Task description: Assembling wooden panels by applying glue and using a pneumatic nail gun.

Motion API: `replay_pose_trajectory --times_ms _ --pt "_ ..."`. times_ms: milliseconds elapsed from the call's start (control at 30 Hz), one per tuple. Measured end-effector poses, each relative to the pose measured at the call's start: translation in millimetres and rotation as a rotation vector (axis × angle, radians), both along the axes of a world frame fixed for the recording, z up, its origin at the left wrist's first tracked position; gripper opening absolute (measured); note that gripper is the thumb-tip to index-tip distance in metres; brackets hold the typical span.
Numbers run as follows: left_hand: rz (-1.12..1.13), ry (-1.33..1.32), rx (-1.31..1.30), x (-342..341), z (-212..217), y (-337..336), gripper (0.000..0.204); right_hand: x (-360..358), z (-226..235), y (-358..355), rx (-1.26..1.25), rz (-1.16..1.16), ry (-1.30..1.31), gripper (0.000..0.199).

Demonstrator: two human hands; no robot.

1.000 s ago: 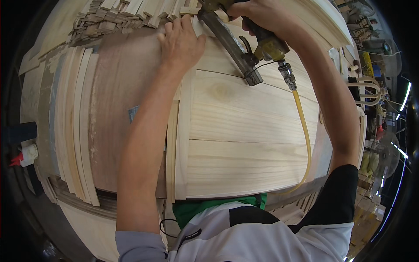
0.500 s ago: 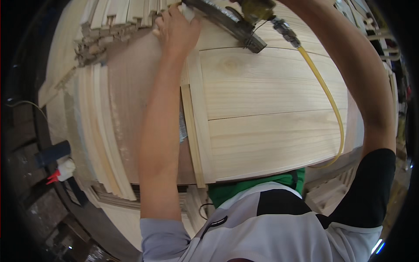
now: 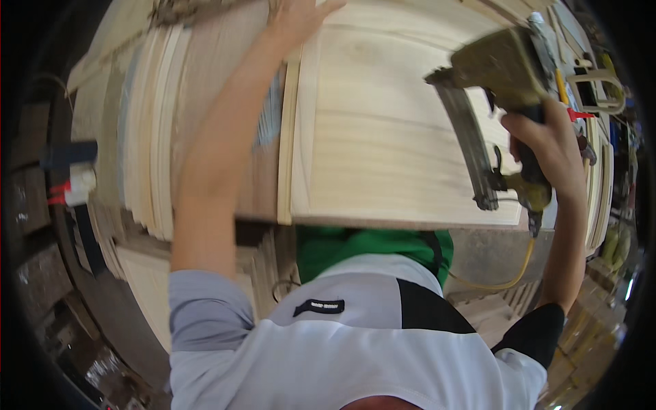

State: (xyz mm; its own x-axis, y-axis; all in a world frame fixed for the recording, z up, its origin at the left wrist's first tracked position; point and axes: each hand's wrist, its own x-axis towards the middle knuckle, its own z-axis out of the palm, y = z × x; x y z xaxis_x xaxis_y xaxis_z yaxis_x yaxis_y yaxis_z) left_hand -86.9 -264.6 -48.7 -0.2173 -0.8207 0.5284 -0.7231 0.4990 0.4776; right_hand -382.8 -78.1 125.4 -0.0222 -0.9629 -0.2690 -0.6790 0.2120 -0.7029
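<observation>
A pale wooden panel point(image 3: 383, 130) made of joined boards lies on the bench in front of me. My left hand point(image 3: 297, 15) presses flat on its far left corner, fingers spread, beside a thin wooden strip point(image 3: 287, 143) along the panel's left edge. My right hand point(image 3: 547, 147) grips the handle of an olive-coloured nail gun point(image 3: 492, 89), held in the air above the panel's right part. A yellow air hose point(image 3: 509, 277) hangs from the gun's handle down toward my waist.
Stacks of thin wooden slats point(image 3: 147, 130) lie left of the panel. More slats and wooden parts point(image 3: 601, 82) crowd the right side. A small red, white and blue object point(image 3: 72, 184) sits at the far left. The bench's near edge point(image 3: 410, 224) runs by my body.
The nail gun has lifted off the panel's far edge and swung right and toward me. My left hand stays on the far left corner. My head has moved, so the panel sits higher in view.
</observation>
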Motion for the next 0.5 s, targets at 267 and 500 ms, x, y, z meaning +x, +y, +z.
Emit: replay_pose_trajectory --times_ms 267,500 --pt "-0.408 -0.292 0.395 48 54 191 0.039 -47 -17 82 0.089 -0.15 -0.01 0.024" --pt "-0.395 -0.315 0.471 54 60 270 0.06 -37 -23 87 0.082 -0.021 -0.113 0.021"
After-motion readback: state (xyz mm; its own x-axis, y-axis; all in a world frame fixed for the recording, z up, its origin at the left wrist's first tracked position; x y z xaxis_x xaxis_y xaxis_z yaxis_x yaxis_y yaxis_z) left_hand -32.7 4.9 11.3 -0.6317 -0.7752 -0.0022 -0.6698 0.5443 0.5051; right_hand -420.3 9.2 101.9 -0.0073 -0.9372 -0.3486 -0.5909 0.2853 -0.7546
